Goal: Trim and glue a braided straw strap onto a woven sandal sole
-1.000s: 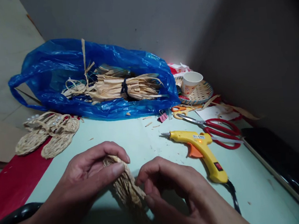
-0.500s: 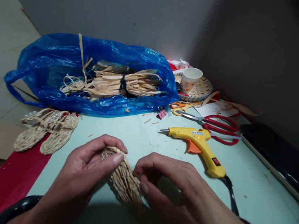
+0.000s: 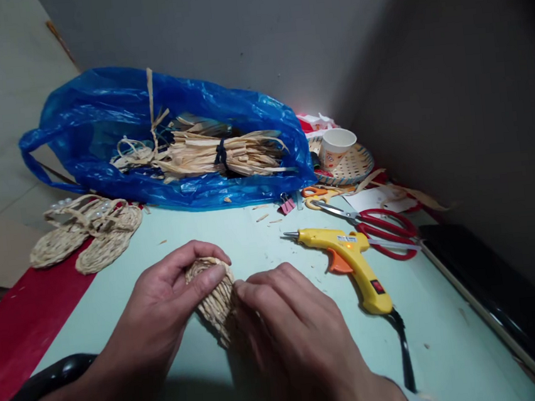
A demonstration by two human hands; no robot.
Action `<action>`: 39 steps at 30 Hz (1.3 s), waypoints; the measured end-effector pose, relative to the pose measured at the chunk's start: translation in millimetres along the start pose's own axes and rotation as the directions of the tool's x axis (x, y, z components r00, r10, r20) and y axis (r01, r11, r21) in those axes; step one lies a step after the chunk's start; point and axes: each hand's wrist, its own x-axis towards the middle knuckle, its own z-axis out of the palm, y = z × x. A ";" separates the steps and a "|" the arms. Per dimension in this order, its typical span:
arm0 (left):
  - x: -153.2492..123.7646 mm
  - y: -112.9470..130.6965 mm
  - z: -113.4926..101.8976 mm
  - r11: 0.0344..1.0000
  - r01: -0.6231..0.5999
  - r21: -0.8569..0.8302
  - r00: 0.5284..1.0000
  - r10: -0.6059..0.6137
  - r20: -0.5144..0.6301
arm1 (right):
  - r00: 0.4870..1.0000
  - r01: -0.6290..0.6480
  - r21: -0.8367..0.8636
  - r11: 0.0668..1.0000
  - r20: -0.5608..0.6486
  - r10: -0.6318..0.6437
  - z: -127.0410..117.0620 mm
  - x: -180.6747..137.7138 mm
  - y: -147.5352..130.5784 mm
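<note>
A small woven straw sole lies on the pale green mat at the near middle. My left hand grips its far end, thumb and fingers curled round the edge. My right hand lies over its near end with the fingers bent and pressed down, hiding that part of the sole. A yellow glue gun with an orange trigger lies just right of my right hand, nozzle pointing left.
A blue plastic bag holding bundled straw strips sits at the back. Two finished straw sandals lie at the left on red cloth. Red scissors, a pink clip, a paper cup on a woven tray and a dark slab are at the right.
My right hand has slid forward and left over the straw sole, covering more of it. My left hand keeps its grip. The view has shifted slightly.
</note>
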 end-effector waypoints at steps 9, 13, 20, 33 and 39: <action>-5.4 -4.3 3.8 0.998 -0.058 -0.012 0.997 0.059 0.050 | 0.971 -0.226 0.173 0.959 0.116 0.208 -14.8 15.8 1.7; -8.2 7.8 11.6 0.993 -0.106 0.049 0.993 0.103 0.057 | 0.933 -0.353 0.298 0.887 0.180 0.311 -22.2 20.7 -0.3; -17.9 14.8 16.2 0.981 -0.166 0.096 0.986 0.163 0.038 | 0.943 -0.327 0.344 0.880 0.183 0.279 -29.3 22.0 0.6; -19.9 -6.5 11.9 0.990 -0.119 0.081 0.991 0.114 0.064 | 0.956 -0.186 0.113 0.976 0.250 0.154 -41.9 17.3 2.1; -23.2 -6.7 11.1 0.985 -0.126 0.117 0.989 0.116 0.092 | 0.968 -0.110 -0.001 0.994 0.228 0.108 -37.0 15.4 3.8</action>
